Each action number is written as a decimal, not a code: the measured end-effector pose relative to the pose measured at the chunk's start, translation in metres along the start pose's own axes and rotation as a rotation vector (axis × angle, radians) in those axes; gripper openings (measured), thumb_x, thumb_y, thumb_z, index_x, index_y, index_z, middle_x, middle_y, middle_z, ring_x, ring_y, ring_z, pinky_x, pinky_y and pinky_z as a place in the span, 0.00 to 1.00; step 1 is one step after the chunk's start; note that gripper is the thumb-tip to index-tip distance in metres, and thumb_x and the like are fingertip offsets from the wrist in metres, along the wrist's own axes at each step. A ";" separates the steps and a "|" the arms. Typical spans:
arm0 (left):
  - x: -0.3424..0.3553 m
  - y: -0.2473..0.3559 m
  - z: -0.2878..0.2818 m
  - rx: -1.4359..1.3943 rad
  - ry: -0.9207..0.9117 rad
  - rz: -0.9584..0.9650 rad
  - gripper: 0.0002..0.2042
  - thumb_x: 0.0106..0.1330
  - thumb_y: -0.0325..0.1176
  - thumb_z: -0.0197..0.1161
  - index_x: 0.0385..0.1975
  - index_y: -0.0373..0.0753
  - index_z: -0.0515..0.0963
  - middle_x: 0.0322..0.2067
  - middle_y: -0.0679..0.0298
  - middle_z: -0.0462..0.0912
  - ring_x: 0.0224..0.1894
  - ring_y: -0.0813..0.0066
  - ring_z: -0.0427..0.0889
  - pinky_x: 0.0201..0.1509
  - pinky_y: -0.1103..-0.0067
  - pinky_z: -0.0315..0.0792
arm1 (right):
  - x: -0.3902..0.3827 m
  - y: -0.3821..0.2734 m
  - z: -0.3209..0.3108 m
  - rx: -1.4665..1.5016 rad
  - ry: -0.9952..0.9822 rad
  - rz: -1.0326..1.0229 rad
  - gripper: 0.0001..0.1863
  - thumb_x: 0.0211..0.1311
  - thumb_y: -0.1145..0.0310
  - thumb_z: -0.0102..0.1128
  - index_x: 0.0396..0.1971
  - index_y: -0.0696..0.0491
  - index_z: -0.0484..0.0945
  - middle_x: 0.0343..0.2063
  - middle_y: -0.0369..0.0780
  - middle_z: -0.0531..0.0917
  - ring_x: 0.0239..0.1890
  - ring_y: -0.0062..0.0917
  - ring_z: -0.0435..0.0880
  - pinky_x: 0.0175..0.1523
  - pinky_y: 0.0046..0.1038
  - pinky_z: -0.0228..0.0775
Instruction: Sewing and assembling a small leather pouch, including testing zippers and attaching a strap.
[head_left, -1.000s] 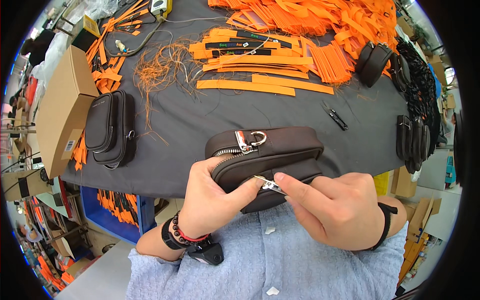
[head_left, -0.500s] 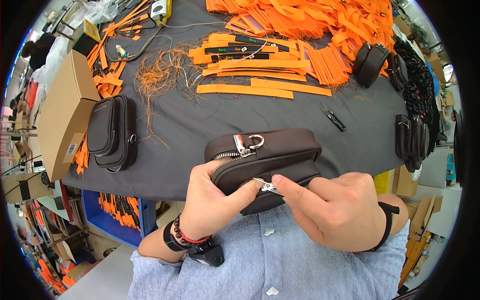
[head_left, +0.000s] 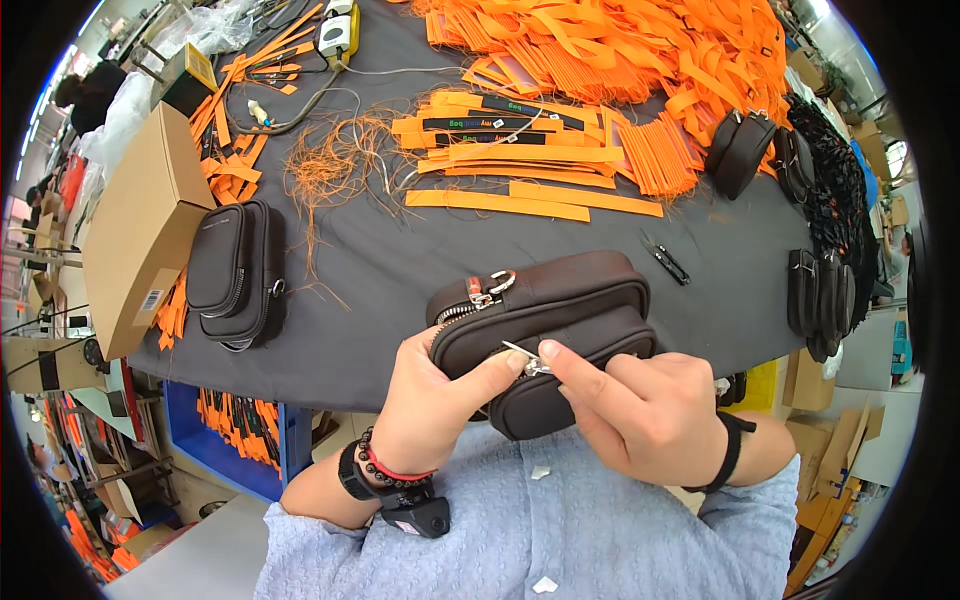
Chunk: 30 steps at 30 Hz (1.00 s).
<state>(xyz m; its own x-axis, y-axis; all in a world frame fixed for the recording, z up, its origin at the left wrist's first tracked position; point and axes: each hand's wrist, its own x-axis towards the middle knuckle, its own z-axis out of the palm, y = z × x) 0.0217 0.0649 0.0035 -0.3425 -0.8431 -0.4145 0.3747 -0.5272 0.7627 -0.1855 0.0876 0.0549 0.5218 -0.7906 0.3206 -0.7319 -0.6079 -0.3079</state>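
Observation:
A small dark brown bag (head_left: 580, 285) is tilted in front of me at the table's near edge. My left hand (head_left: 425, 405) grips its left end, the fingers partly hidden behind the bag and the thumb on the front pocket. My right hand (head_left: 655, 410) pinches at a silver zipper pull (head_left: 538, 367) on that pocket, and the left thumb meets it from the other side. A thin pale strip sticks up by the pull; I cannot tell what it is. The upper zipper (head_left: 458, 312) is partly parted near a metal D-ring (head_left: 503, 282).
Thread snips (head_left: 665, 260) lie beyond the bag to the right. Orange strips (head_left: 500, 205) and a large orange pile (head_left: 600, 40) cover the far side. Another dark bag (head_left: 235, 270) stands by a cardboard box (head_left: 150, 230) at left. More bags (head_left: 820, 300) stand at right.
The bag has tipped so that more of its front pocket shows, and both hands have shifted slightly with it. The grip on the zipper pull stays the same. The whole view has shifted a little.

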 end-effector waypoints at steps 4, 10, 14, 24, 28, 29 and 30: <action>0.000 -0.002 0.004 -0.065 0.004 -0.017 0.13 0.63 0.25 0.68 0.46 0.30 0.80 0.40 0.61 0.86 0.40 0.80 0.83 0.46 0.80 0.79 | 0.000 -0.001 0.000 -0.037 0.048 -0.021 0.28 0.44 0.76 0.68 0.52 0.52 0.83 0.13 0.30 0.65 0.10 0.20 0.65 0.16 0.24 0.57; -0.003 -0.001 0.005 0.001 -0.006 0.043 0.13 0.62 0.24 0.68 0.46 0.30 0.80 0.42 0.60 0.86 0.41 0.79 0.83 0.48 0.80 0.78 | -0.001 0.002 -0.009 -0.019 -0.013 -0.011 0.29 0.41 0.74 0.68 0.52 0.50 0.84 0.13 0.29 0.64 0.11 0.18 0.67 0.17 0.23 0.58; -0.004 -0.001 0.006 0.040 -0.014 0.063 0.13 0.62 0.24 0.68 0.46 0.29 0.80 0.42 0.60 0.86 0.41 0.79 0.83 0.48 0.79 0.78 | 0.001 0.000 -0.016 -0.001 -0.052 -0.003 0.29 0.42 0.75 0.68 0.51 0.48 0.84 0.12 0.29 0.65 0.09 0.20 0.64 0.16 0.25 0.57; -0.005 -0.001 0.005 0.057 -0.009 0.070 0.12 0.62 0.24 0.68 0.46 0.29 0.81 0.41 0.61 0.86 0.40 0.80 0.83 0.48 0.80 0.78 | 0.002 -0.002 -0.016 -0.026 -0.072 -0.003 0.30 0.41 0.74 0.68 0.52 0.47 0.84 0.12 0.29 0.63 0.10 0.20 0.64 0.16 0.25 0.57; -0.005 0.000 0.004 0.053 -0.011 0.072 0.13 0.62 0.24 0.68 0.46 0.29 0.81 0.41 0.61 0.86 0.40 0.80 0.82 0.48 0.80 0.78 | 0.003 -0.002 -0.014 -0.030 -0.065 -0.021 0.30 0.41 0.74 0.68 0.52 0.48 0.84 0.12 0.29 0.63 0.10 0.19 0.64 0.16 0.25 0.57; -0.005 0.000 0.004 0.052 -0.012 0.071 0.13 0.62 0.24 0.67 0.46 0.29 0.81 0.41 0.61 0.86 0.40 0.80 0.82 0.48 0.80 0.78 | 0.002 -0.001 -0.014 -0.025 -0.066 -0.027 0.30 0.41 0.74 0.68 0.52 0.48 0.84 0.12 0.29 0.63 0.10 0.19 0.64 0.16 0.25 0.57; -0.005 0.000 0.003 0.052 -0.013 0.067 0.13 0.62 0.24 0.67 0.46 0.29 0.81 0.41 0.61 0.86 0.40 0.80 0.82 0.47 0.80 0.78 | 0.002 -0.001 -0.014 -0.020 -0.066 -0.032 0.30 0.41 0.74 0.68 0.52 0.48 0.84 0.12 0.29 0.63 0.10 0.19 0.64 0.16 0.25 0.57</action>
<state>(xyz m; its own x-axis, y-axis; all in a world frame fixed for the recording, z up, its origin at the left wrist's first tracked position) 0.0208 0.0698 0.0074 -0.3298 -0.8747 -0.3553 0.3521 -0.4631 0.8133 -0.1896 0.0872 0.0682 0.5727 -0.7741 0.2699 -0.7226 -0.6321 -0.2797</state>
